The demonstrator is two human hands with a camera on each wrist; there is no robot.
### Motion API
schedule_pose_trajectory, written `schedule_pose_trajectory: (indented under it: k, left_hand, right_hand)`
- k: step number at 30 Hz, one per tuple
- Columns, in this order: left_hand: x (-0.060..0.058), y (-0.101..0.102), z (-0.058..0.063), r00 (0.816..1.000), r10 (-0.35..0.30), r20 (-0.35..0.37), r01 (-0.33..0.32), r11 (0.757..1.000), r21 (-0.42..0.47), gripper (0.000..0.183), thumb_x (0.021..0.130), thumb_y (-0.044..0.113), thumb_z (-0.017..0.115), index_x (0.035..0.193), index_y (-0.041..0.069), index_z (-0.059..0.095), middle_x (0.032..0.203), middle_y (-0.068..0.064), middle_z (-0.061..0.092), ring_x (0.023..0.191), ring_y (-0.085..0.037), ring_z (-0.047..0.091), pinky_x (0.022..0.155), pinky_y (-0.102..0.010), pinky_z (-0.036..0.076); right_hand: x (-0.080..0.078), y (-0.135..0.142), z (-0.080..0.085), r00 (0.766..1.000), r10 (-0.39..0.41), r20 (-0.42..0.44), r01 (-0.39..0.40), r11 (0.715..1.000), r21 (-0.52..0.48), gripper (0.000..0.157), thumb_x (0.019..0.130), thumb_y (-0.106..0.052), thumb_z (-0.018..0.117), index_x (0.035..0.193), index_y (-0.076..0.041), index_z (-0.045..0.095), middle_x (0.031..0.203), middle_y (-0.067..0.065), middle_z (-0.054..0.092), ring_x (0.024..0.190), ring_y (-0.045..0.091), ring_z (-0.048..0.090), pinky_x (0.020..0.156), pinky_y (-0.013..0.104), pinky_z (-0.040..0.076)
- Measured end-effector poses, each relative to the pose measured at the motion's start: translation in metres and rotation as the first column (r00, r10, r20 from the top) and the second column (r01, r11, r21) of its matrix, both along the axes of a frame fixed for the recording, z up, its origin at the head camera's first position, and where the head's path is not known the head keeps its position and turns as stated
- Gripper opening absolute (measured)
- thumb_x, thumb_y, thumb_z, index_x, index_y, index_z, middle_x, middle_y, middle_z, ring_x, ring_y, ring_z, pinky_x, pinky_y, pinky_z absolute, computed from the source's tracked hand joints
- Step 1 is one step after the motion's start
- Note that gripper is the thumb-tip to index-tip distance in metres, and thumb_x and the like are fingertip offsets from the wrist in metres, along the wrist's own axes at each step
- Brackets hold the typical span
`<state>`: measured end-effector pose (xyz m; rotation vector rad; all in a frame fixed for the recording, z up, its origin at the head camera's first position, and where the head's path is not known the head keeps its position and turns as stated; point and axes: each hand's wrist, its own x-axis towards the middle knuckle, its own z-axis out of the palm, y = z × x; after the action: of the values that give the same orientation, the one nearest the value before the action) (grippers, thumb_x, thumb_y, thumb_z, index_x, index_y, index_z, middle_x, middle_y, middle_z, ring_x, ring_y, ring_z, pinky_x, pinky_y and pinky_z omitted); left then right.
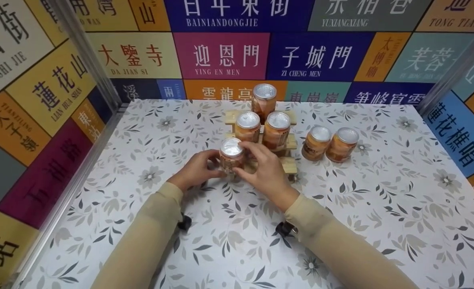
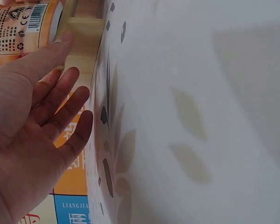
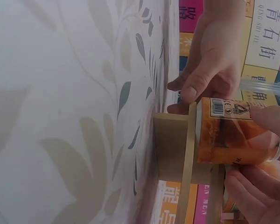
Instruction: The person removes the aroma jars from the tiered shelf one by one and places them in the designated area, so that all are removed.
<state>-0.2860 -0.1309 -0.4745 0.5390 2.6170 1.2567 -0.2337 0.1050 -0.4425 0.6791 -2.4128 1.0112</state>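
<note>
An orange-labelled can with a silver lid stands upright at the left end of the lowest step of a wooden stepped stand. My right hand grips it between thumb and fingers near its upper part. In the right wrist view the base of this can meets the edge of the wooden board. My left hand is on the can's other side, fingers loosely extended and thumb close by its base. The left wrist view shows that hand with its palm uncurled beside the can.
Higher on the stand are two similar cans, a left can and a right can, with another can behind on top. Two more, a can and its neighbour can, stand on the flower-patterned tablecloth. Sign-covered walls surround the table.
</note>
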Motion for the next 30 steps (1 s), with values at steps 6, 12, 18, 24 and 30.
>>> schedule_pose_trajectory:
  k: [6,12,18,24,30]
  left_hand:
    - [0.001,-0.001,0.001,1.000,-0.009,-0.009,0.009,1.000,0.003,0.058,0.083,0.017,0.086,0.136,0.013,0.064,0.123,-0.002,0.069,0.115,-0.023,0.063,0.102,-0.042,0.052]
    - [0.002,-0.001,0.002,1.000,-0.015,-0.019,0.015,1.000,0.001,0.058,0.084,0.020,0.086,0.137,0.013,0.063,0.124,-0.002,0.069,0.114,-0.023,0.064,0.101,-0.042,0.053]
    - [0.002,0.000,0.002,1.000,-0.018,-0.025,0.017,1.000,-0.008,0.061,0.085,0.020,0.086,0.140,0.012,0.061,0.126,-0.004,0.068,0.115,-0.024,0.063,0.100,-0.041,0.054]
    - [0.002,0.000,0.001,1.000,-0.007,-0.004,0.007,1.000,-0.001,0.063,0.084,0.018,0.086,0.141,0.012,0.061,0.127,-0.003,0.068,0.115,-0.022,0.063,0.101,-0.040,0.055]
    - [0.002,0.000,0.000,1.000,-0.003,0.008,0.003,1.000,0.016,0.062,0.083,0.020,0.087,0.140,0.014,0.062,0.127,-0.001,0.068,0.115,-0.022,0.063,0.101,-0.040,0.055]
  right_hand:
    - [0.003,-0.004,-0.001,1.000,-0.026,0.011,0.026,0.999,-0.026,0.063,0.078,-0.030,0.091,0.133,-0.016,0.063,0.128,0.004,0.066,0.117,0.020,0.067,0.105,0.032,0.054]
    - [0.004,-0.008,-0.003,0.999,-0.041,-0.018,0.039,0.997,-0.065,0.063,0.077,-0.032,0.092,0.129,-0.014,0.063,0.127,0.004,0.065,0.115,0.019,0.066,0.102,0.031,0.055]
    - [0.005,-0.010,-0.004,0.997,-0.065,-0.049,0.060,0.994,-0.088,0.059,0.076,-0.029,0.094,0.123,-0.012,0.062,0.124,0.004,0.064,0.112,0.018,0.066,0.099,0.028,0.056]
    - [0.005,-0.011,-0.004,0.999,-0.035,-0.031,0.031,0.990,-0.134,0.054,0.076,-0.022,0.093,0.119,-0.012,0.062,0.120,0.001,0.062,0.110,0.015,0.066,0.096,0.023,0.056]
    - [0.005,-0.007,-0.007,1.000,0.016,-0.023,-0.021,0.977,-0.212,0.054,0.075,-0.017,0.094,0.119,-0.011,0.064,0.124,0.001,0.063,0.116,0.016,0.065,0.100,0.029,0.057]
